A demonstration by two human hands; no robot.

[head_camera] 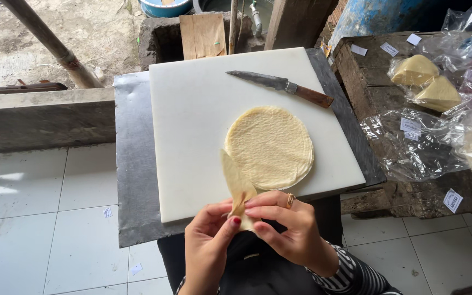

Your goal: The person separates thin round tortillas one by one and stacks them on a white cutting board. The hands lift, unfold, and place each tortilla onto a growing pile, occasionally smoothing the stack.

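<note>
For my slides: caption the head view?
Both hands fold a thin wrapper beside a round stack on a white board.

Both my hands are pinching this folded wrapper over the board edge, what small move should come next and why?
Probably press the loose lower flap shut. The left hand and right hand pinch the folded wrapper at its bottom end, while its pointed tip stands free above, beside the stack of round wrappers on the white cutting board.

Clear plastic bags [411,145] right, holding folded yellow wedges [413,70], small white labels [453,200]
</note>
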